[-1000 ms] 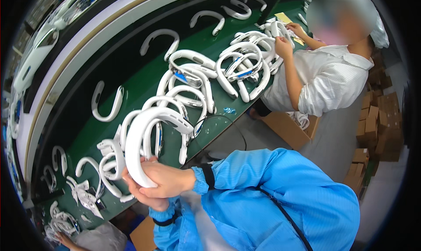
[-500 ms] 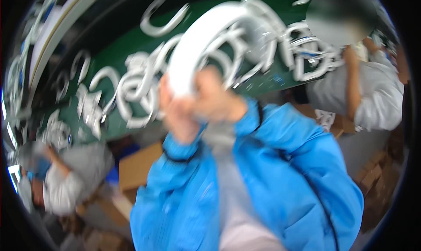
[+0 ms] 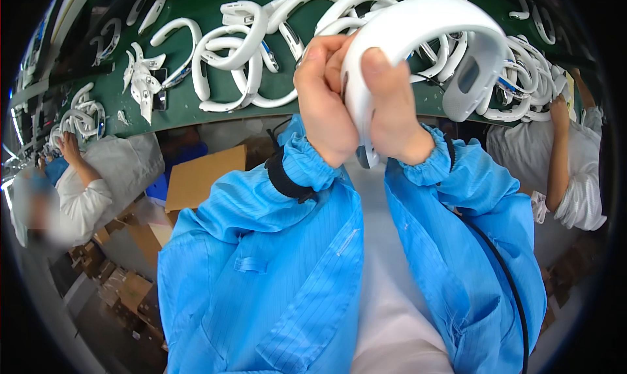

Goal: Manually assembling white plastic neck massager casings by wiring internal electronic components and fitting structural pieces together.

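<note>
A thick, glossy white C-shaped neckband (image 3: 424, 21) is raised in front of my chest, above the near edge of the bench. One end, with a grey oval recess, points to the right. My left hand (image 3: 326, 106) grips the other arm of the band from its left side, fingers curled. From the right, my right hand (image 3: 395, 109) closes on the same arm, thumb pressed along its surface. The lower tip of that arm shows between my wrists. Some of my fingers are hidden behind the band.
Several interlocked white neckbands (image 3: 235, 61) lie on the green bench (image 3: 183, 106). White shell pieces (image 3: 144, 80) sit further left. Another neckband pile (image 3: 522, 80) is at the right. Co-workers work on both sides, one in a white sleeve (image 3: 581, 191). A cardboard box (image 3: 206, 178) stands below the bench.
The neckband has shifted right and turned, so its recessed end shows clearly at the right. Both hands have moved right and up with it, still holding it. My view has swung too.
</note>
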Motion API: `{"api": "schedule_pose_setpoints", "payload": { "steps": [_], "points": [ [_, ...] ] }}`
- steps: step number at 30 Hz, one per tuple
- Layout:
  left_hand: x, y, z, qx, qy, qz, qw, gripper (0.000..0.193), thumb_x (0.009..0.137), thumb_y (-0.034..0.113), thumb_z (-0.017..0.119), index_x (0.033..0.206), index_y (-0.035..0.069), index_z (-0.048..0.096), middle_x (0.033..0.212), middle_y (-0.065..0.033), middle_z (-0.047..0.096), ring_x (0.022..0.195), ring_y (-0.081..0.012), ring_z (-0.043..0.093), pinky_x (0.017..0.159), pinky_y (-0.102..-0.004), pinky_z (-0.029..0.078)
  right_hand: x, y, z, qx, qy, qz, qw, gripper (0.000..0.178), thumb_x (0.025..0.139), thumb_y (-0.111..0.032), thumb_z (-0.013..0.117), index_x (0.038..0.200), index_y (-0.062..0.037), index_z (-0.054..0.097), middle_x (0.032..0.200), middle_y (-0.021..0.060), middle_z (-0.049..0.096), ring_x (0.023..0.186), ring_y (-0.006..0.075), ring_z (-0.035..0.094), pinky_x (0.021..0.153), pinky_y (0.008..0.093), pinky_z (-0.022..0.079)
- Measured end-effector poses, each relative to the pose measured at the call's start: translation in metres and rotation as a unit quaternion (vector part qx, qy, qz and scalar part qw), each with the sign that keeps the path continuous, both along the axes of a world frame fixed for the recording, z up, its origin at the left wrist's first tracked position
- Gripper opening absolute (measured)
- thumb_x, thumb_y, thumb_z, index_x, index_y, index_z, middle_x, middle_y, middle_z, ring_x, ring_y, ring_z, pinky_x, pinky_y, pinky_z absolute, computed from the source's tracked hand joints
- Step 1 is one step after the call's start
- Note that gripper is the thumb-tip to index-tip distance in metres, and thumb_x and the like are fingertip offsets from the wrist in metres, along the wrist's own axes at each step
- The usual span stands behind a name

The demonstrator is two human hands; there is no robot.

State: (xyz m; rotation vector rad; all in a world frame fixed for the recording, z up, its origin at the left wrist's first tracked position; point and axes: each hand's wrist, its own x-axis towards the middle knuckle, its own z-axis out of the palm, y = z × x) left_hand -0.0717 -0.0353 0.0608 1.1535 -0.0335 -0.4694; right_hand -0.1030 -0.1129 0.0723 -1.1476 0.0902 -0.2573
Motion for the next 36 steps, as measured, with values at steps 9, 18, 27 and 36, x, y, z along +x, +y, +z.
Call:
{"api": "schedule_pose_setpoints", "payload": {
  "steps": [9,18,27,36],
  "points": [
    [0.026,-0.028,0.01,0.12,-0.317,0.111,0.934,0.041,0.09,0.026,0.033,0.086,-0.008,0.057,0.078,-0.0128,0.063,0.067,-0.0162,0.056,0.061,-0.0278,0.044,0.028,-0.006,-0.005,-0.095,-0.026,-0.117,0.988,0.05,0.087,-0.048,0.044,0.094,0.0012,0.055,0.077,0.0039,0.056,0.068,0.0096,0.051,0.059,0.0232,0.041],
    [0.041,-0.016,-0.023,0.248,-0.44,0.088,0.859,0.028,0.085,0.016,0.04,0.083,-0.006,0.057,0.073,-0.0151,0.059,0.064,-0.018,0.053,0.058,-0.0316,0.044,0.038,-0.017,-0.037,-0.052,0.013,-0.063,0.997,0.018,0.084,-0.011,0.047,0.092,0.0021,0.056,0.077,0.0125,0.058,0.07,0.0258,0.056,0.062,0.0361,0.045],
    [0.03,-0.018,-0.041,0.043,0.037,-0.017,0.998,0.039,0.09,0.027,0.034,0.105,-0.004,0.052,0.087,-0.0105,0.062,0.076,-0.0172,0.059,0.07,-0.027,0.046,0.026,-0.017,-0.037,0.043,0.108,-0.039,0.992,0.043,0.092,-0.046,0.037,0.09,-0.0071,0.056,0.072,0.0009,0.056,0.064,0.0075,0.053,0.055,0.0208,0.042],
    [0.005,0.001,-0.029,0.05,0.022,-0.063,0.997,0.043,0.087,0.024,0.047,0.121,-0.002,0.039,0.107,-0.0118,0.051,0.093,-0.0168,0.051,0.084,-0.0265,0.04,0.028,-0.018,-0.056,0.158,0.111,-0.059,0.979,0.049,0.091,-0.05,0.035,0.082,-0.0051,0.052,0.064,0.0033,0.055,0.054,0.0094,0.052,0.048,0.0215,0.041]
  ]
}}
